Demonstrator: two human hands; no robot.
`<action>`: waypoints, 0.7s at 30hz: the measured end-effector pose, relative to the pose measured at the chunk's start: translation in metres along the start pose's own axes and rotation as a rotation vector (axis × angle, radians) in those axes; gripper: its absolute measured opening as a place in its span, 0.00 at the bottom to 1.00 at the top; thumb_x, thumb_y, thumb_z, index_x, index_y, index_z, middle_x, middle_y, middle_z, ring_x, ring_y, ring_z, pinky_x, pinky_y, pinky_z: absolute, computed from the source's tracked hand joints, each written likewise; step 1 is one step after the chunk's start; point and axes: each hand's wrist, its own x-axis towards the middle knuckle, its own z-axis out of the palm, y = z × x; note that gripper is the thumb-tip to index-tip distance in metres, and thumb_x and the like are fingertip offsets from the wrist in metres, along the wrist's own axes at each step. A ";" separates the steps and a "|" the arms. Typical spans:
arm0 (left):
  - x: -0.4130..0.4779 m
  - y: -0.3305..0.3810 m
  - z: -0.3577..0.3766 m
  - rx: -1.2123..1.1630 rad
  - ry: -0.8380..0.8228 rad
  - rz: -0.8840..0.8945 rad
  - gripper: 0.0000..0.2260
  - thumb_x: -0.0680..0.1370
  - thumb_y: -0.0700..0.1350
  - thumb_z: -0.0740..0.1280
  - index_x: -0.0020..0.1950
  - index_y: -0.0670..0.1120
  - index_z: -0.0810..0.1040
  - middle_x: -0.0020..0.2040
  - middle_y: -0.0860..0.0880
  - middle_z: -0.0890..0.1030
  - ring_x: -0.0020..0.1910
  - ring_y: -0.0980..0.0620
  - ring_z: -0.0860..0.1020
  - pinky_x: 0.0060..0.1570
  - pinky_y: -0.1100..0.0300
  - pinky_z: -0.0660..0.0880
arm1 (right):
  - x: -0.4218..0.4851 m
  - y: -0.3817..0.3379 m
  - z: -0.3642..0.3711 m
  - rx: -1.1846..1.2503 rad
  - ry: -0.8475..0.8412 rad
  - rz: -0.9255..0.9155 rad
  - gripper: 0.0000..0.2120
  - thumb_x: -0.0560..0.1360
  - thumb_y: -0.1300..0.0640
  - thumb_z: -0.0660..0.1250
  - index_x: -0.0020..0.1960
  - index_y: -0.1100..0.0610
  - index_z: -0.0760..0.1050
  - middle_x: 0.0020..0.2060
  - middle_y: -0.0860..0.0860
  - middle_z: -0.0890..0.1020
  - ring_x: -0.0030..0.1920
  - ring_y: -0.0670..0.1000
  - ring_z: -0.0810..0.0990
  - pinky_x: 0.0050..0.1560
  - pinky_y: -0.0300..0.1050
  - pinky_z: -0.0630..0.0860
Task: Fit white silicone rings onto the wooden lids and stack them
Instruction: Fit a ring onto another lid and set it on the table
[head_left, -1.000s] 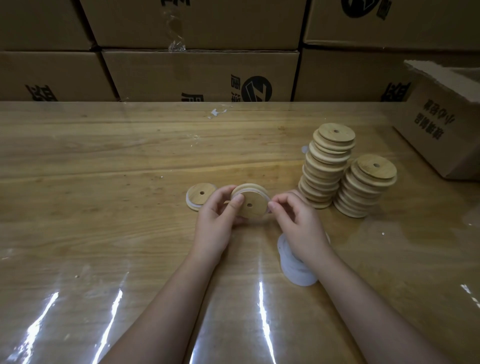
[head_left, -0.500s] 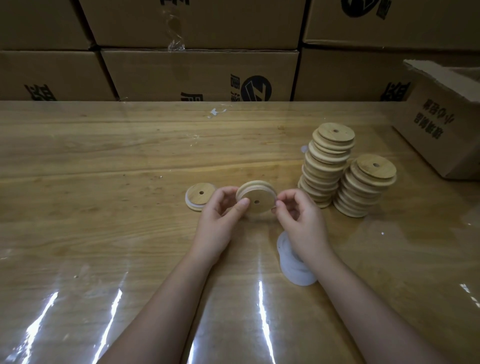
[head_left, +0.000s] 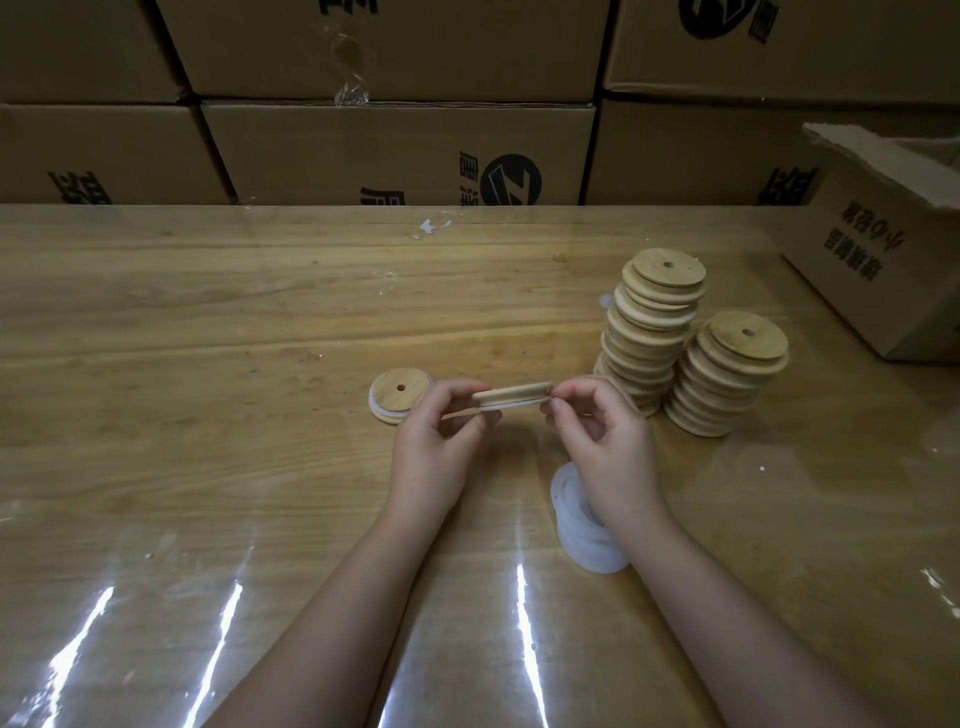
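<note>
A round wooden lid with a white silicone ring on its underside is held flat, edge-on to me, above the table. My left hand pinches its left edge and my right hand pinches its right edge. Left of my hands lies a finished lid with a white ring. A pile of loose white rings lies under my right wrist, partly hidden. Two stacks of wooden lids stand to the right: a tall stack and a shorter stack.
The wooden table is covered with a glossy clear sheet. Cardboard boxes line the far edge. An open cardboard box stands at the right, behind the lid stacks.
The lid has been tipped from facing me to lying flat and edge-on between both hands. Its hole no longer shows.
</note>
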 end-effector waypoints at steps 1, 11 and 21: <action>0.000 0.000 0.000 0.001 0.003 0.006 0.13 0.72 0.30 0.68 0.48 0.48 0.78 0.47 0.49 0.81 0.47 0.57 0.80 0.45 0.65 0.75 | 0.000 0.000 0.000 -0.003 0.001 -0.004 0.15 0.74 0.70 0.65 0.43 0.49 0.75 0.43 0.51 0.79 0.45 0.49 0.81 0.48 0.43 0.78; 0.000 0.001 0.000 -0.073 -0.068 -0.059 0.10 0.72 0.35 0.71 0.48 0.48 0.78 0.42 0.52 0.84 0.40 0.56 0.81 0.42 0.66 0.75 | -0.001 -0.003 -0.002 0.129 0.050 0.084 0.11 0.75 0.66 0.66 0.45 0.50 0.77 0.41 0.50 0.81 0.42 0.47 0.82 0.46 0.39 0.78; 0.001 0.002 -0.001 -0.215 -0.087 -0.174 0.07 0.75 0.38 0.68 0.51 0.45 0.79 0.38 0.50 0.84 0.33 0.54 0.81 0.37 0.65 0.76 | 0.000 -0.002 0.001 0.142 -0.003 0.169 0.08 0.76 0.65 0.65 0.44 0.52 0.76 0.34 0.46 0.81 0.35 0.43 0.80 0.40 0.38 0.77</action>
